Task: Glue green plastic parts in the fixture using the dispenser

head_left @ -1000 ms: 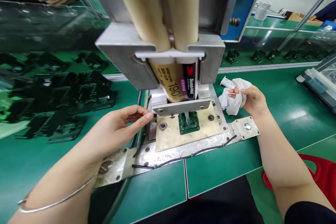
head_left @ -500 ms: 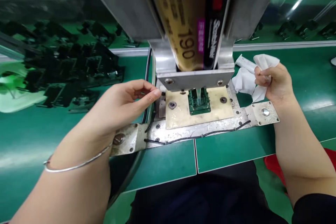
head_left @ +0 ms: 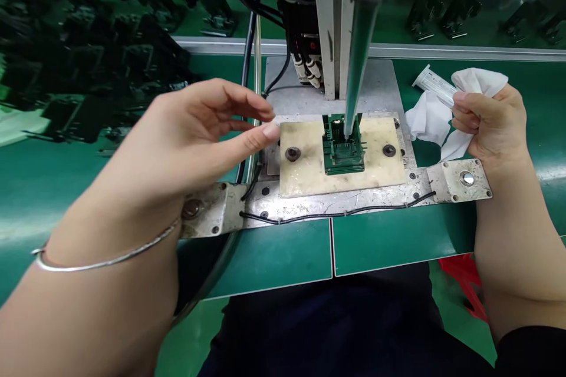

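Note:
A green circuit board sits in the cutout of the cream fixture plate. Down to it reaches the long translucent nozzle, its thin tip over the board; whether they touch I cannot tell. My left hand is beside the plate's left edge, thumb and fingers apart, holding nothing. To the right of the fixture, my right hand is closed around a crumpled white wipe. A clear syringe-like tube runs into the same fingers, its near end hidden.
Metal button brackets flank the fixture, left and right, joined by a black cable. Behind stands a machine column with hoses. Several dark board assemblies crowd the left; others stand along the back.
The gold cartridge and its metal holder have risen out of view, uncovering the nozzle and column. My view has shifted. My left hand's fingers have spread slightly; my right hand keeps its grip.

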Demonstrator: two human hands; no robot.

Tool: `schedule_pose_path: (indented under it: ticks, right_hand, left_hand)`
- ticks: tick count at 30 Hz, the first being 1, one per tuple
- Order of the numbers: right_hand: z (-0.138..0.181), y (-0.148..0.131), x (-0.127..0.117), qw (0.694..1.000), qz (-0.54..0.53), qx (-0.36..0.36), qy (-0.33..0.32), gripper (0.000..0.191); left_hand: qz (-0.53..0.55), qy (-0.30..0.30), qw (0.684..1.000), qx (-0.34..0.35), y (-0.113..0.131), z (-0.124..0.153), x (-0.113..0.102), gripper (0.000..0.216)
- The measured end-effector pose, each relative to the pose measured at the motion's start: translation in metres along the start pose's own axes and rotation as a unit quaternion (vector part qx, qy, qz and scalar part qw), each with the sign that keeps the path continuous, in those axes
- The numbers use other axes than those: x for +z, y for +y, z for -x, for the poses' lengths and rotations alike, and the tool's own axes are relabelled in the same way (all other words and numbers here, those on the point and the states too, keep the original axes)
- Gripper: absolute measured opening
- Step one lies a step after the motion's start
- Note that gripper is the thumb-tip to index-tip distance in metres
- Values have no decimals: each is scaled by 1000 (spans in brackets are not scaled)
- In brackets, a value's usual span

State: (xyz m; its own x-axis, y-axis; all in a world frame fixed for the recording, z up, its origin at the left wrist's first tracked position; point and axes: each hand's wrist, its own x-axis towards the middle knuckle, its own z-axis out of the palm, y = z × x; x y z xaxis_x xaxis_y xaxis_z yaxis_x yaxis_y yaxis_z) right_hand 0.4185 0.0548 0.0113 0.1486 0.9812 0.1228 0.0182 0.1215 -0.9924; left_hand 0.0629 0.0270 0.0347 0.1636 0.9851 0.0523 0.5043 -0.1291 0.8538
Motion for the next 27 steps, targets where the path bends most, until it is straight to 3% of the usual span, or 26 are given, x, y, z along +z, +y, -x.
schedule_pose_path:
  ticks: [5, 7, 12, 17, 22, 25, 27]
  right_hand:
    - [0, 0, 1, 1000, -8, 7, 1, 35]
    - [0, 1, 0, 1000, -10, 8, -4, 36]
    - [-2, 6, -4, 999, -17, 10, -30, 40]
    - [-2, 12, -5, 999, -29, 23, -37, 45]
    - [0, 14, -5, 998, -27, 36, -35, 48]
    - [1, 14, -5, 999, -10, 44, -27, 52]
    - [2, 14, -5, 999, 8, 48, -24, 54]
  left_hand:
    - [-22, -83, 996, 38, 6, 0, 11, 77]
    - [-36, -113, 993, 28, 9, -2, 19, 83]
    - [-26, -135, 991, 0, 12, -7, 37, 73]
    - [34, -147, 987, -54, 22, -10, 39, 63]
    - [13, -183, 966, -183, 36, -7, 26, 72]
    - [-17, -207, 953, -222, 33, -9, 1, 76]
    - [-45, -154, 966, -203, 25, -17, -24, 76]
